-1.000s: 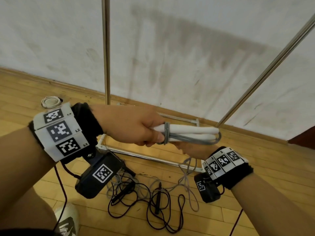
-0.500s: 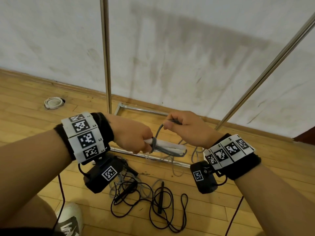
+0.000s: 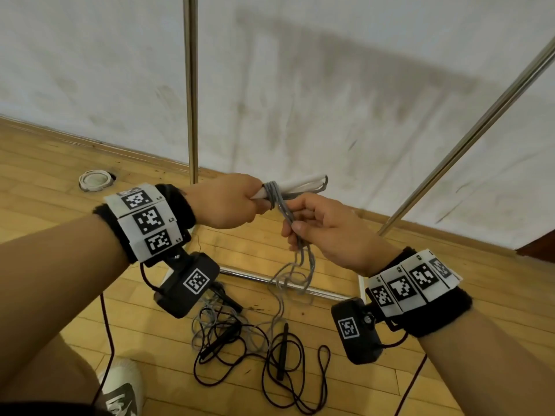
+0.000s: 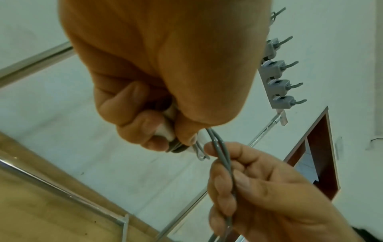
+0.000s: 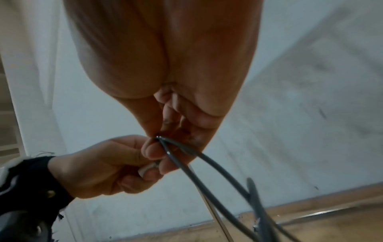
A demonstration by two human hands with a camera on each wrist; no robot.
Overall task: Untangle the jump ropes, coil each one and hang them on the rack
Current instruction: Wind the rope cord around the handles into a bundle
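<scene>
My left hand [image 3: 231, 205] grips the two white handles [image 3: 295, 185] of the grey jump rope, held level at chest height; grey cord [image 3: 274, 192] is wound around them beside my fist. My right hand [image 3: 318, 228] pinches the doubled grey cord [image 4: 222, 153] just below the handles, and the rest of the cord [image 3: 295, 274] hangs in loose loops to the floor. The left wrist view shows my left fingers [image 4: 132, 106] curled round a white handle [image 4: 165, 129]. A black jump rope [image 3: 264, 364] with black handles lies tangled on the floor below.
The rack's vertical steel pole [image 3: 190, 85] stands behind my left hand and a slanted pole [image 3: 468, 139] rises at the right; its base bar [image 3: 270, 279] lies on the wooden floor. A row of grey hooks [image 4: 279, 80] shows overhead. A white ring [image 3: 95, 180] lies at left, my shoe [image 3: 123, 388] below.
Both hands have risen. My right hand came off the handles, carried the cord over them, and now pulls it down beside the handles, where more turns of cord show.
</scene>
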